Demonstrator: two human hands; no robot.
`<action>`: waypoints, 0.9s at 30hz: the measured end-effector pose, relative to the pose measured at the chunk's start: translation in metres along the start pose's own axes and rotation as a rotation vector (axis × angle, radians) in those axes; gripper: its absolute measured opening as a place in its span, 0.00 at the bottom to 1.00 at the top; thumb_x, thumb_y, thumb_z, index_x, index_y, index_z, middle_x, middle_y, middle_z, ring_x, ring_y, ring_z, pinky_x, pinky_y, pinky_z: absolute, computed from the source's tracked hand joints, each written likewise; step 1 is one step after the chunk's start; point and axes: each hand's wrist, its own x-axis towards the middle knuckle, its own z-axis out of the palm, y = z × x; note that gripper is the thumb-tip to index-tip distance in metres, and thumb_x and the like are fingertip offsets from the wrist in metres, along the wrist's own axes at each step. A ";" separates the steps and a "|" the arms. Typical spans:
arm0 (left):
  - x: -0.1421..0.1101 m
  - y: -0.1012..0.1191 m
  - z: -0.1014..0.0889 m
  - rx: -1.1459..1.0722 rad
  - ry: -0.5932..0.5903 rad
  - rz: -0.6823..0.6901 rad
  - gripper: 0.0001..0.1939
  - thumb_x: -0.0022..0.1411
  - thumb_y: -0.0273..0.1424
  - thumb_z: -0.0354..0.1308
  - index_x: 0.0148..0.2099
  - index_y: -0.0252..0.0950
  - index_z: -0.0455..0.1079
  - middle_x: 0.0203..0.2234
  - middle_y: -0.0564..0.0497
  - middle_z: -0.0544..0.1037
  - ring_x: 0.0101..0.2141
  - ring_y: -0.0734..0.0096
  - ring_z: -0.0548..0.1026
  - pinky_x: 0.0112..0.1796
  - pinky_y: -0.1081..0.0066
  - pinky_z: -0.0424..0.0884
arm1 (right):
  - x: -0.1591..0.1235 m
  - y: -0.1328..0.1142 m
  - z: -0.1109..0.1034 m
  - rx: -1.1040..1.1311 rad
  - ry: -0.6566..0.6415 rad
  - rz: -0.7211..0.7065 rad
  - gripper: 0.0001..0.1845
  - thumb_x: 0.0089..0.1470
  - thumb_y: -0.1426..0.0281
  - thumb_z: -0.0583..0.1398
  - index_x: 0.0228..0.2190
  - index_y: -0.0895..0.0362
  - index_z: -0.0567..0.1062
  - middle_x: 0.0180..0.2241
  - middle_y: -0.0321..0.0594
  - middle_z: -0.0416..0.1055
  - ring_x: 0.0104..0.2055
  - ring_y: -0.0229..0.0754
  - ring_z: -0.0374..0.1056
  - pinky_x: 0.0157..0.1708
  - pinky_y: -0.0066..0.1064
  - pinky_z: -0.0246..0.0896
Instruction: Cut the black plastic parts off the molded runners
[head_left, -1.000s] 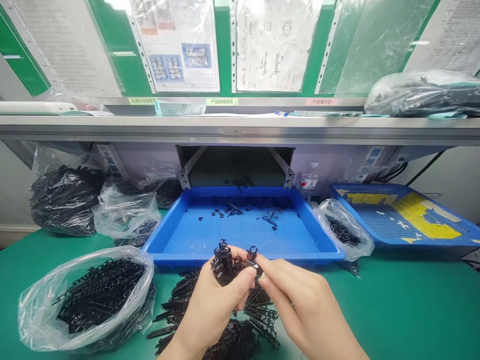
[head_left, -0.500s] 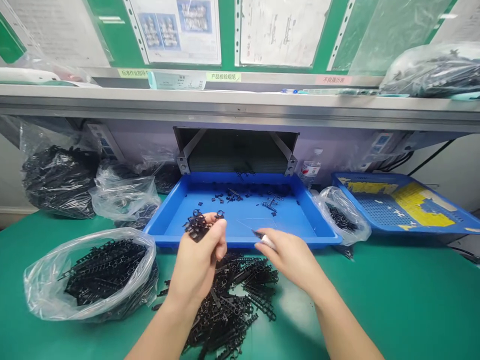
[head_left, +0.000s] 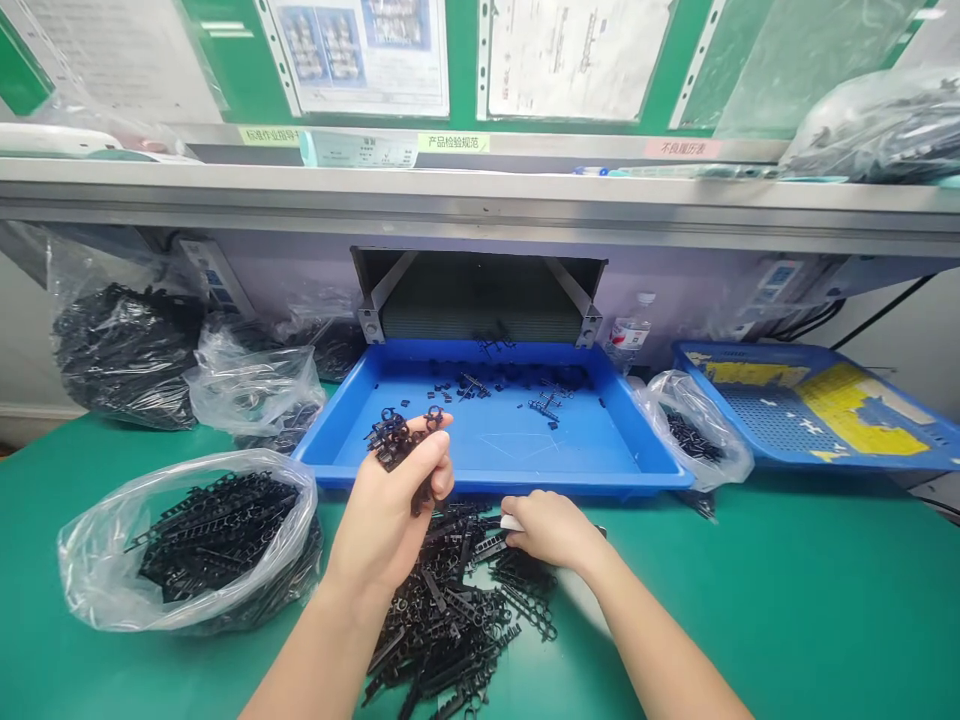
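My left hand [head_left: 409,485] is closed around a bunch of small black plastic parts with ring-shaped ends [head_left: 391,437], held up before the tray's near edge. My right hand [head_left: 551,530] is closed on a slim white-and-black tool [head_left: 512,523] whose kind I cannot make out, since the fingers cover most of it. Its fingertips are at the upper right of a loose pile of black plastic strips [head_left: 450,610] on the green table. One strip [head_left: 491,547] lies right by these fingertips; whether they grip it I cannot tell.
Behind the hands stands a blue tray [head_left: 480,480] with scattered black pieces, below a conveyor opening [head_left: 480,290]. An open plastic bag of black strips [head_left: 217,535] sits left. Further bags [head_left: 127,350] stand behind it. To the right are a small bag [head_left: 694,435] and a blue basket [head_left: 825,400].
My right hand has moved down and towards me, from the tray's near edge to the pile, with the tool still in it. The left hand keeps its bunch, nearly in place.
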 end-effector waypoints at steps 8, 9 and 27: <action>0.016 0.004 -0.009 -0.144 0.142 -0.043 0.16 0.42 0.28 0.65 0.26 0.32 0.58 0.19 0.56 0.63 0.18 0.83 0.59 0.18 0.82 0.57 | -0.019 0.015 -0.028 0.125 0.065 -0.138 0.03 0.46 0.74 0.56 0.23 0.57 0.68 0.25 0.35 0.67 0.27 0.38 0.62 0.24 0.25 0.48; 0.018 0.004 -0.010 -0.150 0.156 -0.053 0.16 0.41 0.28 0.65 0.25 0.33 0.58 0.19 0.56 0.63 0.17 0.83 0.59 0.17 0.83 0.57 | -0.023 0.017 -0.032 0.168 0.081 -0.156 0.04 0.46 0.75 0.55 0.22 0.57 0.67 0.23 0.34 0.66 0.26 0.36 0.60 0.24 0.24 0.47; 0.009 -0.023 0.000 0.484 -0.168 -0.121 0.15 0.44 0.33 0.64 0.34 0.31 0.67 0.22 0.54 0.67 0.22 0.75 0.64 0.25 0.76 0.60 | -0.039 0.005 -0.050 0.851 0.355 -0.113 0.09 0.52 0.68 0.53 0.24 0.58 0.69 0.20 0.30 0.60 0.23 0.34 0.55 0.24 0.25 0.50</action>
